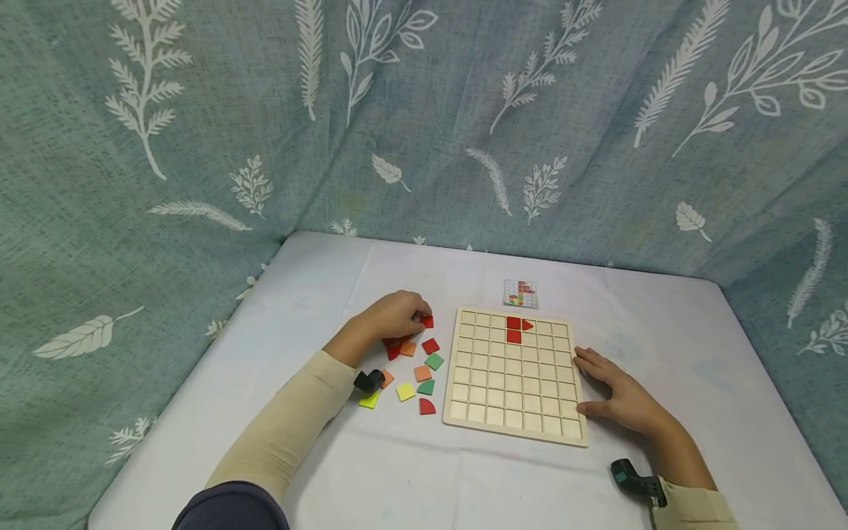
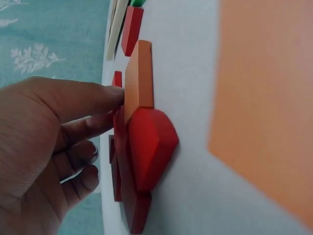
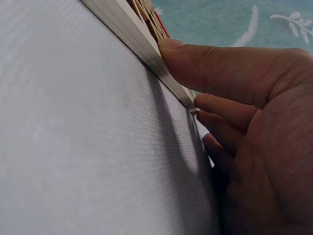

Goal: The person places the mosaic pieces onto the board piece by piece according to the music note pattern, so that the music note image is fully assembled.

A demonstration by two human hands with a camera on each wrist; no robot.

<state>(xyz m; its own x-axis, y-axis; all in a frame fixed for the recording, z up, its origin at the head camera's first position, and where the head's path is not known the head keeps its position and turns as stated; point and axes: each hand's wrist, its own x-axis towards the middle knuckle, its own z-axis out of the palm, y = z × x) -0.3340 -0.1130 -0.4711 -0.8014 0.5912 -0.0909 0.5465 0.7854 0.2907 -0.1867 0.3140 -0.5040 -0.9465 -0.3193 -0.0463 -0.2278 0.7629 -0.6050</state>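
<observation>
Thumb and forefinger of my left hand [image 1: 392,315] pinch a red tile [image 1: 428,322], left of the wooden grid board [image 1: 517,438]. Close under that hand, in the left wrist view, lie an orange tile [image 2: 139,73], a red piece with a curved side [image 2: 154,147] and other red tiles, partly overlapping. Two red squares [image 1: 513,336] and a red triangle [image 1: 527,325] sit in the board's upper cells. My right hand [image 1: 619,394] rests at the board's right edge, its thumb [image 3: 195,66] touching the side and its fingers extended.
Loose tiles lie left of the board: a red square [image 1: 430,346], green pieces [image 1: 433,361], an orange square [image 1: 422,373], yellow squares [image 1: 405,391] and a red quarter-round [image 1: 427,406]. Behind the board is a pattern card [image 1: 520,294]. A patterned curtain [image 1: 424,147] borders the white table.
</observation>
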